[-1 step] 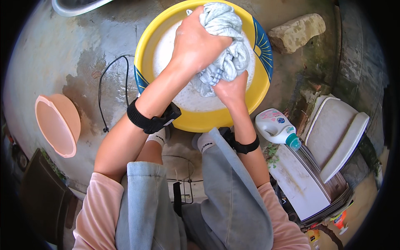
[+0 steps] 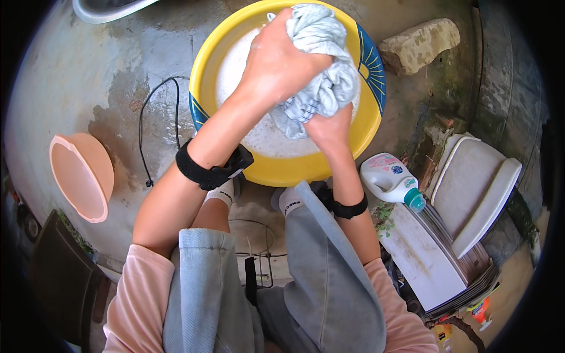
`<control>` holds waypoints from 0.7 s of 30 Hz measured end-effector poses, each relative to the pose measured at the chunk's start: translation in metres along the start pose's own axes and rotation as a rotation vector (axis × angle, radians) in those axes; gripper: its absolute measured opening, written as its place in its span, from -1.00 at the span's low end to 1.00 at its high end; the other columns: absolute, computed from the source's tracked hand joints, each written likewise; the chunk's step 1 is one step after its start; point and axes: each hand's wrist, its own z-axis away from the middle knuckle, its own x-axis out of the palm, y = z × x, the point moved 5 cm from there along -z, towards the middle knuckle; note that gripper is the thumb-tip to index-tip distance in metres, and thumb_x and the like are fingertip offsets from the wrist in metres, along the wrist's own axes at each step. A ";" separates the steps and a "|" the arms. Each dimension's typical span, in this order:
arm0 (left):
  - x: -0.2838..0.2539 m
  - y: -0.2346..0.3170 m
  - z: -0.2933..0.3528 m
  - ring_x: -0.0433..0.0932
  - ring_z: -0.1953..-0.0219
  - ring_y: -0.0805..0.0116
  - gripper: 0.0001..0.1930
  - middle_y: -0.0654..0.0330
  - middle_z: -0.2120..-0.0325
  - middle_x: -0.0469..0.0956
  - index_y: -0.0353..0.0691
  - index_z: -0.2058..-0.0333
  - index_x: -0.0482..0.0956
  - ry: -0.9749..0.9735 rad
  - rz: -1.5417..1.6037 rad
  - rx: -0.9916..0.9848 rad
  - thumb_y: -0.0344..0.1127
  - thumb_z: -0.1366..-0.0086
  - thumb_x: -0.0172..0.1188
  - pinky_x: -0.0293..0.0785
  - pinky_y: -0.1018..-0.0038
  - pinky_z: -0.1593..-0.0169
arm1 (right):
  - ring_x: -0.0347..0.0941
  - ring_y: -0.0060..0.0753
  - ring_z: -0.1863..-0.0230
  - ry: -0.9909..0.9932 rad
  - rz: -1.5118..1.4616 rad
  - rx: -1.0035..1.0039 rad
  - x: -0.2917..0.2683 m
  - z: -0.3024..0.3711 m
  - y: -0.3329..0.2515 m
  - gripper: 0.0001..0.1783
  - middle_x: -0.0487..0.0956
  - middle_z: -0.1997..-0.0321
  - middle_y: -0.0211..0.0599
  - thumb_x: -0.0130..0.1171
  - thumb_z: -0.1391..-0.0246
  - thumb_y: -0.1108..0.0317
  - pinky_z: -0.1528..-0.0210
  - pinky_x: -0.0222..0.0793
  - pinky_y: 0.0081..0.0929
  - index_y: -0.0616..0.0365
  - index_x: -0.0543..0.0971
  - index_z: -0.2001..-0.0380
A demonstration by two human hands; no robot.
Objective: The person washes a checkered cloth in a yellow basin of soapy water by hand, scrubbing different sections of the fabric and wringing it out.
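Observation:
A bunched, wet, pale blue-white checked cloth (image 2: 321, 38) is held above soapy water in a yellow basin (image 2: 205, 65) with blue patterned patches. My left hand (image 2: 279, 62) grips it from the upper left, fingers curled over its top. Beneath the cloth's lower right side, my right hand (image 2: 331, 126) is closed on it, with most of its fingers hidden by the folds. White suds (image 2: 265, 138) cover the water. A dark band with a small device sits on each of my wrists.
A peach plastic basin (image 2: 82, 176) lies at the left, near a black cord (image 2: 141, 126). To the right are a white detergent bottle (image 2: 385, 176) with a teal cap, a stone block (image 2: 421, 44), a white lid-like panel (image 2: 471, 188) and stacked flat boards (image 2: 424, 265). A metal basin rim (image 2: 112, 13) shows at upper left.
The cloth and both my hands have shifted slightly to the right over the basin. My grip on the cloth stays the same.

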 end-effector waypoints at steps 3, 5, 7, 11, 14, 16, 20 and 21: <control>-0.004 -0.007 -0.003 0.52 -0.04 0.12 -0.14 0.02 0.05 0.58 -0.27 -0.26 0.22 -0.220 0.122 0.160 -0.14 -0.04 0.46 0.42 0.32 -0.12 | 0.56 -0.33 0.03 -0.159 -0.154 0.007 -0.024 -0.003 0.011 -0.47 0.62 0.05 -0.18 0.40 0.18 0.38 -0.04 0.43 -0.41 0.26 0.56 0.06; -0.015 -0.010 -0.012 0.52 0.01 0.15 -0.05 -0.04 0.02 0.54 -0.28 -0.34 0.01 -0.361 0.338 0.165 -0.03 -0.15 0.40 0.46 0.33 -0.08 | 0.51 -0.40 -0.02 -0.197 -0.207 0.063 -0.037 0.010 0.040 -0.39 0.57 -0.04 -0.26 0.38 0.18 0.47 -0.10 0.40 -0.43 0.28 0.50 -0.05; -0.021 -0.022 -0.016 0.54 0.08 0.27 -0.14 -0.07 0.03 0.53 -0.31 -0.34 0.00 -0.450 0.839 -0.072 -0.03 -0.27 0.29 0.51 0.37 -0.03 | 0.47 -0.41 -0.09 -0.228 -0.648 0.336 -0.036 0.024 0.060 -0.28 0.52 -0.13 -0.27 0.35 0.19 0.52 -0.13 0.38 -0.42 0.29 0.41 -0.15; 0.000 -0.045 -0.021 0.47 0.07 0.41 -0.14 0.15 0.04 0.49 -0.19 -0.36 0.07 -0.407 0.447 0.009 0.08 -0.26 0.27 0.38 0.49 -0.13 | 0.39 -0.39 -0.18 -0.204 -0.907 0.587 -0.034 0.039 0.060 -0.14 0.41 -0.26 -0.28 0.31 0.15 0.56 -0.18 0.34 -0.41 0.29 0.26 -0.30; 0.020 -0.055 -0.015 0.35 -0.16 0.33 -0.08 0.11 -0.14 0.34 -0.10 -0.38 0.06 -0.440 0.529 0.004 0.15 -0.20 0.30 0.26 0.44 -0.25 | 0.38 -0.38 -0.19 -0.258 -0.881 0.500 -0.033 0.049 0.099 -0.17 0.40 -0.28 -0.26 0.30 0.08 0.49 -0.21 0.31 -0.39 0.27 0.25 -0.31; 0.022 -0.047 -0.007 0.23 -0.31 0.22 -0.04 0.05 -0.29 0.20 -0.12 -0.39 0.02 -0.482 0.775 -0.002 0.16 -0.18 0.31 0.20 0.38 -0.32 | 0.37 -0.36 -0.20 -0.315 -0.928 0.426 -0.027 0.054 0.109 -0.18 0.40 -0.28 -0.26 0.31 0.05 0.44 -0.24 0.29 -0.38 0.26 0.25 -0.31; 0.022 -0.042 0.007 0.28 -0.27 0.29 -0.02 0.13 -0.26 0.27 -0.20 -0.37 0.05 -0.671 1.168 -0.106 0.03 -0.12 0.43 0.23 0.37 -0.31 | 0.37 -0.35 -0.21 -0.352 -0.861 0.495 -0.026 0.050 0.108 -0.21 0.42 -0.26 -0.28 0.33 0.07 0.38 -0.25 0.29 -0.37 0.28 0.32 -0.27; 0.019 -0.036 0.005 0.28 -0.27 0.29 -0.02 0.13 -0.26 0.27 -0.20 -0.37 0.05 -0.674 1.171 -0.108 0.03 -0.12 0.43 0.23 0.37 -0.31 | 0.38 -0.36 -0.19 -0.363 -0.852 0.570 -0.029 0.044 0.098 -0.24 0.45 -0.23 -0.28 0.34 0.10 0.38 -0.23 0.31 -0.38 0.30 0.36 -0.23</control>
